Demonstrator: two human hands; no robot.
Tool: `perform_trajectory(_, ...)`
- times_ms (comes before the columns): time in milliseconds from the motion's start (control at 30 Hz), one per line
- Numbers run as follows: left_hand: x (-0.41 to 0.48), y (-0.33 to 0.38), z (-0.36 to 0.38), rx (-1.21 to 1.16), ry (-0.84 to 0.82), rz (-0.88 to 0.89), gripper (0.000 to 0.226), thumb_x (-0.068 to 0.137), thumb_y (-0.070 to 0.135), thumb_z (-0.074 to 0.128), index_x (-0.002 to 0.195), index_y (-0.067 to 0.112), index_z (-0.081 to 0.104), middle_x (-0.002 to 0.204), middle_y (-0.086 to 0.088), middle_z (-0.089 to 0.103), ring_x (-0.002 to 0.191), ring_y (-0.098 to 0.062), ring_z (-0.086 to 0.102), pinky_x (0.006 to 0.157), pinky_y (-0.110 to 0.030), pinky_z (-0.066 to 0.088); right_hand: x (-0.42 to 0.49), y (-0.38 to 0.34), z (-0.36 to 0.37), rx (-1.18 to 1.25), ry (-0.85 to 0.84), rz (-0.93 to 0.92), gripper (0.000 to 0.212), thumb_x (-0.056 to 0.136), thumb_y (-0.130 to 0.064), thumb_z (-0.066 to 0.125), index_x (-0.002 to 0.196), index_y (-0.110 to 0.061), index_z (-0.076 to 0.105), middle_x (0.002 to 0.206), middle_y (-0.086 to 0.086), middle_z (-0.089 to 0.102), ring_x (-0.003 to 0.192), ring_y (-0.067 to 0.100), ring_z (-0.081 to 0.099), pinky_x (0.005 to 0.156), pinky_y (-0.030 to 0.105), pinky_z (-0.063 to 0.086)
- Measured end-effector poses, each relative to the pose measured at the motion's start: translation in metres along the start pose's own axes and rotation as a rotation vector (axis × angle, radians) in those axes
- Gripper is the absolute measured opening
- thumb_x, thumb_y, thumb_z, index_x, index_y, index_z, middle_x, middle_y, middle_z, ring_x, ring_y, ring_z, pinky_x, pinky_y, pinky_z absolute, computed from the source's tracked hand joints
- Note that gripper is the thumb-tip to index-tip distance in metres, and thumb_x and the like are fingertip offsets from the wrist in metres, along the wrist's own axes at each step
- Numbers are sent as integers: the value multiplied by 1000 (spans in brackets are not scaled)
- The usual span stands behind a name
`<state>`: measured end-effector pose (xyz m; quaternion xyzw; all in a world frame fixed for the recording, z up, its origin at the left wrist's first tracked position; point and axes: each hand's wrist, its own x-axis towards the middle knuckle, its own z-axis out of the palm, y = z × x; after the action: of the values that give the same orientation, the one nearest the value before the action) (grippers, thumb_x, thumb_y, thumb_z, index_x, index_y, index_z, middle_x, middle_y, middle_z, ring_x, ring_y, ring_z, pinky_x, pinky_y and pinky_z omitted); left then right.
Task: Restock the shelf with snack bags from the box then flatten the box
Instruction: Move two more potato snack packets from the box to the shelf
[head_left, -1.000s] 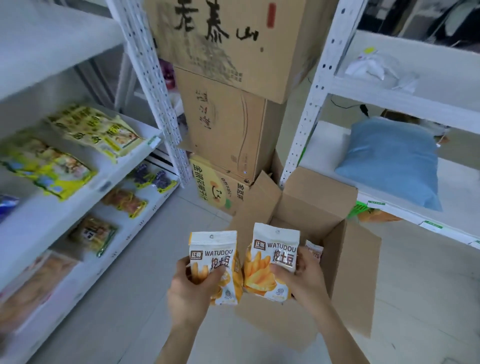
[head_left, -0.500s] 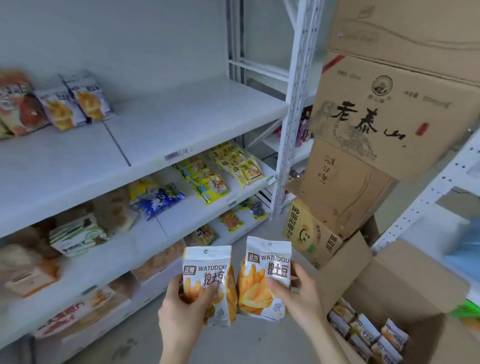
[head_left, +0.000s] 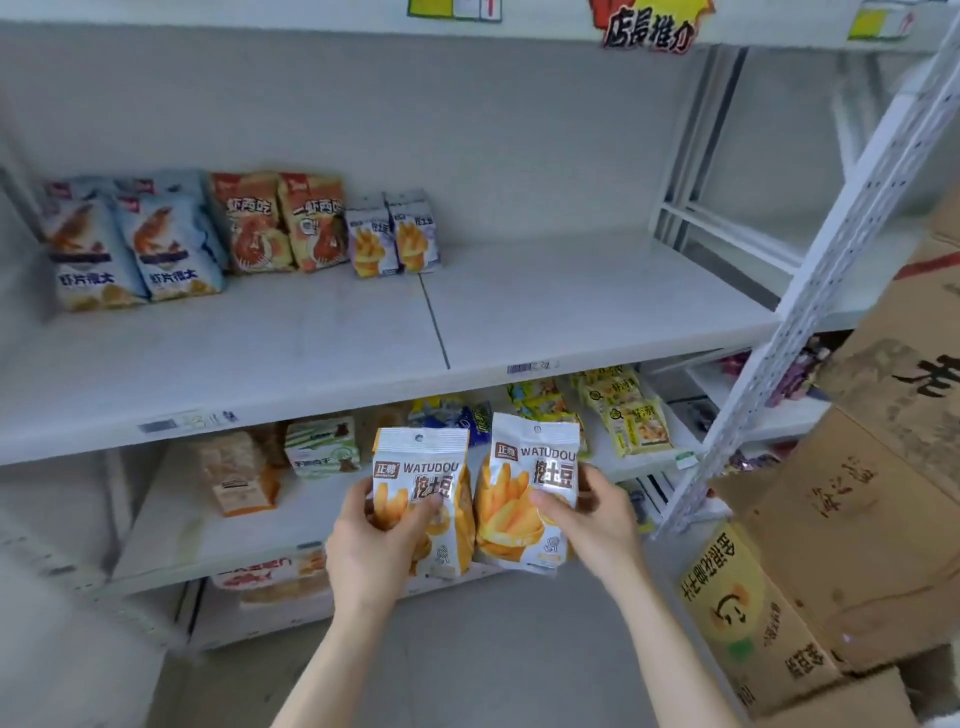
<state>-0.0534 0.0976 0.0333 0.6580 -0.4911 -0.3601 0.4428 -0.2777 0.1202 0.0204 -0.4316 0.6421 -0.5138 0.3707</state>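
A person's left hand (head_left: 374, 551) grips the first snack bag (head_left: 421, 467) and the right hand (head_left: 597, 525) grips the second snack bag (head_left: 530, 467). Each thumb is curled over the printed front, with the fingers tucked behind. The two white-and-yellow WATUDOU packs (potato sticks pictured on both) are held upright and edge to edge in the air, before the front edge of the lower shelf (head_left: 171, 525).

On that shelf stand an orange-and-white pack (head_left: 236, 478) and a green-and-white pack (head_left: 322, 447) towards the left, with yellow packets (head_left: 631, 415) lying near its right end. Stacked cardboard cartons (head_left: 883, 467) rise at the right, beyond the white perforated upright (head_left: 810, 291).

Above is the upper shelf (head_left: 571, 312). Along its back edge, running from the left end, stand blue shrimp-chip bags (head_left: 135, 249), orange bags (head_left: 283, 223) and, just left of the middle seam, two small potato-stick bags (head_left: 392, 239). A red sign (head_left: 649, 28) hangs on the front edge of the top shelf.
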Motion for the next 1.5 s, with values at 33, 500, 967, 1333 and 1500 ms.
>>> perform_trajectory(33,7,3,3,-2,22,-4,43,68,46,82,102,30,61,77,10,71,63,-7,68,65,-40,58,12,-4,0,-9,-19,-7,26,75,-27,83,97,-31,70,89,-15,75,85,3,69,66,17,52)
perform_trajectory(500,106,77,98,-36,183,22,48,67,50,80,105,28,59,86,13,69,81,-11,66,66,-32,53,190,-41,-28,-88,-130,-141,30,70,-44,82,95,-33,71,89,-14,75,85,6,71,78,40,59)
perform_trajectory(967,311,121,204,18,205,103,53,66,52,78,106,22,60,87,9,68,78,-15,67,68,-41,59,414,-51,2,-2,-8,-233,40,70,-26,87,101,-23,61,96,-5,73,80,5,68,71,26,56)
perform_trajectory(1333,453,141,283,-45,288,128,49,62,55,78,96,22,61,82,11,66,79,-16,66,71,-40,58,580,-43,33,1,48,-311,44,71,-32,86,108,-17,66,92,-11,66,92,11,66,87,35,56)
perform_trajectory(1500,511,154,323,-91,298,151,49,62,52,78,97,21,60,83,9,66,75,-17,67,68,-40,59,654,-45,42,28,65,-343,42,69,-30,86,105,-17,68,92,-7,71,87,12,70,84,39,58)
